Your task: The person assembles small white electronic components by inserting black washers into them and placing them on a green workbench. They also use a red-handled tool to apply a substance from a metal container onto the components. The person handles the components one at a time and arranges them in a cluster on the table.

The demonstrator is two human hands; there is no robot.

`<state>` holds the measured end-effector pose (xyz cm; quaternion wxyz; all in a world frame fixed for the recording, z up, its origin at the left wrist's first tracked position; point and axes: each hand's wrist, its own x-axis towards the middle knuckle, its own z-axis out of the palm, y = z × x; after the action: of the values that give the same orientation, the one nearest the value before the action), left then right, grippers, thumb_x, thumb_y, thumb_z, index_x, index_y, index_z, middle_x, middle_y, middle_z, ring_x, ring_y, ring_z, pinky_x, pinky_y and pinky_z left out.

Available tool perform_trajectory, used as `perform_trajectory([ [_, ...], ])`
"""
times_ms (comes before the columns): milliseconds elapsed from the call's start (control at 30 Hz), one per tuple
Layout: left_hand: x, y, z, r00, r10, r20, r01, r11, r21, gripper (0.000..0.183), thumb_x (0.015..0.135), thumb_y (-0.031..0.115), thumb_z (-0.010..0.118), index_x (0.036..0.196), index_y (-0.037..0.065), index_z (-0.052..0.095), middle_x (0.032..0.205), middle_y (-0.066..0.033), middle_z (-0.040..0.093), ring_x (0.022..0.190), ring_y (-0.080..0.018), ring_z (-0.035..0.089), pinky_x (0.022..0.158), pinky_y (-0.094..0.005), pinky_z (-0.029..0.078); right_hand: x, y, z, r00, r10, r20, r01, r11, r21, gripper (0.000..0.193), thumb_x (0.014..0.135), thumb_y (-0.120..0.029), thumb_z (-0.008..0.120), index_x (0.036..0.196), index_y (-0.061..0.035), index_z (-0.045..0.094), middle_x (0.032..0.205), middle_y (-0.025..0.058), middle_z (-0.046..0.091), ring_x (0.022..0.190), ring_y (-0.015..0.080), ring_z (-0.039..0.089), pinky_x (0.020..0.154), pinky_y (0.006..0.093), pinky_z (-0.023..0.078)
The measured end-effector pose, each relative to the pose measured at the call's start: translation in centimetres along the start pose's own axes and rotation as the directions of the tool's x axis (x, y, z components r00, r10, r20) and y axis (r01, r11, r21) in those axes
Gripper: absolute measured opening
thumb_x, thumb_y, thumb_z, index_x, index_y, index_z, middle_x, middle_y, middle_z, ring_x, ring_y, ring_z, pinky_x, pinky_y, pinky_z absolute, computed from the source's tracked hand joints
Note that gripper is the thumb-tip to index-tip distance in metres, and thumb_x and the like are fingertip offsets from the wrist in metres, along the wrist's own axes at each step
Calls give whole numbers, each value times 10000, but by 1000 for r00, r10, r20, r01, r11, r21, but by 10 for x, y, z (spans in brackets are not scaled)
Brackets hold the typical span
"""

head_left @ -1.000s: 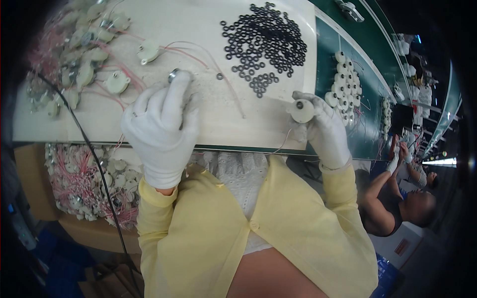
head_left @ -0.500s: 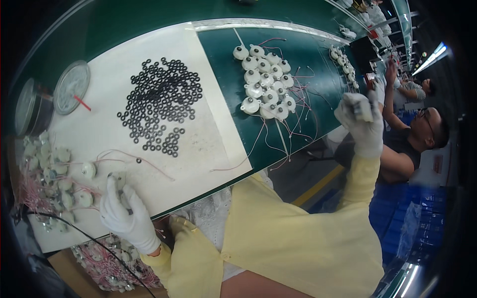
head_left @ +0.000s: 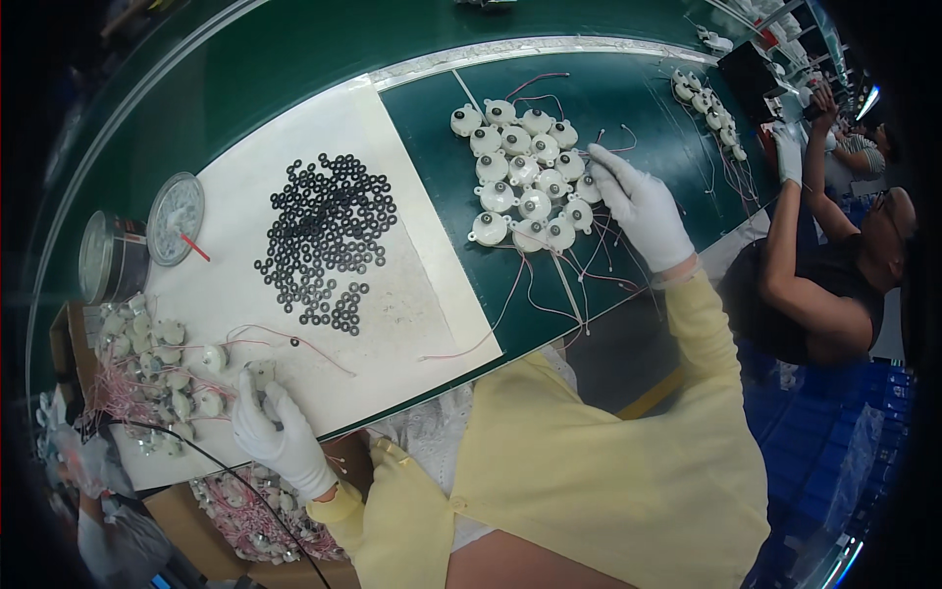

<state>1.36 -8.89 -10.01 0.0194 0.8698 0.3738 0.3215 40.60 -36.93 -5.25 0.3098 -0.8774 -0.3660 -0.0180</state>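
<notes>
My left hand (head_left: 280, 437), in a white glove, is closed at the near left of the table around a small round motor (head_left: 262, 372), partly hidden by the fingers. My right hand (head_left: 643, 211), gloved too, reaches to the right edge of a group of white round motors (head_left: 535, 204) with dark rings on top. Its fingertips are around one white motor (head_left: 589, 187) there, which rests among the others. Thin pink and white wires (head_left: 579, 285) trail from the group toward the table's near edge.
Many small black rings (head_left: 334, 236) lie spread on the white sheet. Left of them stand a round tub (head_left: 111, 257) and a lid (head_left: 177, 221) with a red stick. Motors with wires (head_left: 162, 363) pile below; a carton (head_left: 186, 530) holds more. Another person (head_left: 814, 265) works at right.
My right hand has come left and down from the table's right side, bringing a white motor to the group's edge. My left hand keeps its hold on its motor.
</notes>
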Motion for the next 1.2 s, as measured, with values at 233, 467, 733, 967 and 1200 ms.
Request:
perform_trajectory([
  [233,9,10,-5,1000,-12,-6,11,999,-46,366,849,30,717,1210,8,663,976,-158,678,870,-346,619,776,-456,484,8,-6,0,981,-195,-5,193,974,-123,363,910,-112,681,1265,-42,647,916,217,705,798,349,699,675,413,512],
  [467,10,11,-10,999,-14,-52,12,1000,-28,410,802,55,744,1206,59,670,922,-94,654,866,-309,610,800,-423,467,28,-89,-41,982,-88,-164,82,996,-44,425,924,-78,692,1336,-4,621,977,119,709,705,152,583,661,315,477],
  [733,16,10,-16,999,-21,-50,15,994,-109,432,766,99,752,1189,87,666,864,-44,616,876,-269,607,769,-418,450,103,-288,135,517,-763,389,854,490,-174,641,901,-396,681,1402,-44,493,672,76,666,549,277,631,529,409,488],
  [967,12,6,-16,997,-74,-5,73,987,-146,401,757,158,758,1149,116,681,846,-21,619,843,-233,608,714,-403,429,135,-323,241,486,-760,433,855,515,-56,461,898,-302,653,1291,-63,631,772,173,700,686,296,688,630,369,533],
  [1200,16,-1,-14,992,-38,-119,15,982,-187,318,788,169,735,1097,110,689,743,1,584,709,-201,592,582,-377,416,178,-366,244,733,-479,483,307,867,393,344,935,-292,661,1164,-44,728,856,86,725,787,173,661,770,267,508],
])
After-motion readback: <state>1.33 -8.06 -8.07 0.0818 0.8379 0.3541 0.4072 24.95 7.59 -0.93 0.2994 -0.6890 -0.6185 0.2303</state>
